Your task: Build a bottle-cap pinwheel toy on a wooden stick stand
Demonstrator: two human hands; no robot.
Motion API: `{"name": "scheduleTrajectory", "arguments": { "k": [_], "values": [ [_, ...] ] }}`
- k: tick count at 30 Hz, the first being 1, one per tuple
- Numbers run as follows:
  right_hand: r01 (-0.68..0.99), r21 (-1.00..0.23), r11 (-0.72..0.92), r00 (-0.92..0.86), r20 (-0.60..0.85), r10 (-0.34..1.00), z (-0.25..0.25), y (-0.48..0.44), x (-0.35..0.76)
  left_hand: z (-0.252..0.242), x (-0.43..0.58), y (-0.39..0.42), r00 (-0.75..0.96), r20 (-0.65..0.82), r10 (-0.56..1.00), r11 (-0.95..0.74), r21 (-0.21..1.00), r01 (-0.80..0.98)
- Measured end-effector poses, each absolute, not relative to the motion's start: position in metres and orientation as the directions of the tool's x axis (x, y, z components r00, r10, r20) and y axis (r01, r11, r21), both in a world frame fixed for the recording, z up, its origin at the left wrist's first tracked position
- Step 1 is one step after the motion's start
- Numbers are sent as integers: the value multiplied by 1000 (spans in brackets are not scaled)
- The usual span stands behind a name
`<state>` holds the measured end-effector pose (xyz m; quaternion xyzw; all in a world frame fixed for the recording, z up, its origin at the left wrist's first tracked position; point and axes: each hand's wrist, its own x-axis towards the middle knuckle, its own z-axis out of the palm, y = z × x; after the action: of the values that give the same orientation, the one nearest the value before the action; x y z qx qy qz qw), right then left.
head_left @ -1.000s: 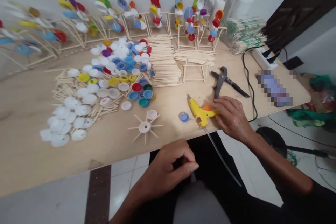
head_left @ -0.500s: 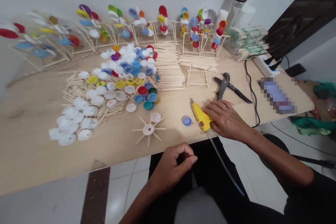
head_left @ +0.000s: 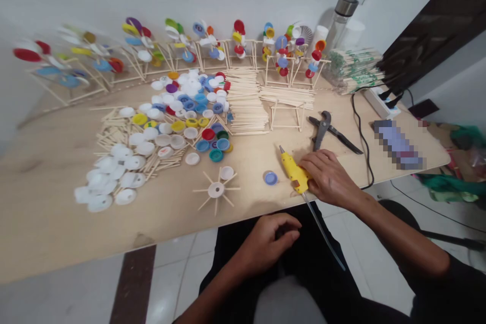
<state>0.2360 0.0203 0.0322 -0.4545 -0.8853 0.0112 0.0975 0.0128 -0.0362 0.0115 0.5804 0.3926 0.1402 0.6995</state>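
My right hand (head_left: 328, 177) is closed on the handle side of a yellow hot glue gun (head_left: 294, 171), which lies on the table with its nozzle pointing away from me. A clear glue stick (head_left: 324, 233) trails from its back over the table edge. Above my lap, my left hand (head_left: 271, 240) is loosely curled, thumb and fingers apart, with nothing in it. Left of the gun lies a blue bottle cap (head_left: 271, 178). Farther left is a wheel of wooden sticks around a white cap hub (head_left: 216, 190), with a white cap (head_left: 227, 173) at one of its spokes.
Behind lie pliers (head_left: 322, 130), a small stick frame (head_left: 286, 115), stacked sticks (head_left: 246, 106) and a heap of caps (head_left: 190, 96). Finished cap wheels on stands (head_left: 239, 43) line the wall. A power strip (head_left: 381, 103), black cable (head_left: 359, 126) and phone (head_left: 398, 144) are right.
My left hand has shifted slightly right, toward the glue gun's side. My right hand stays at the gun, and the whole view has tilted a little.
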Motion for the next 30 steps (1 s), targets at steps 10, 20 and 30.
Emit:
{"name": "scheduleTrajectory", "arguments": {
  "k": [10,20,30],
  "values": [
    [822,-165,545,-497,258,828,44,23,251,-7,45,-41,703,-333,628,325,933,152],
    [775,-178,607,-473,474,743,79,32,239,26,68,-15,577,-226,785,323,944,-69],
    [755,-192,627,-407,613,678,80,36,227,50,69,-17,514,-176,840,337,911,-239]
  ]
}}
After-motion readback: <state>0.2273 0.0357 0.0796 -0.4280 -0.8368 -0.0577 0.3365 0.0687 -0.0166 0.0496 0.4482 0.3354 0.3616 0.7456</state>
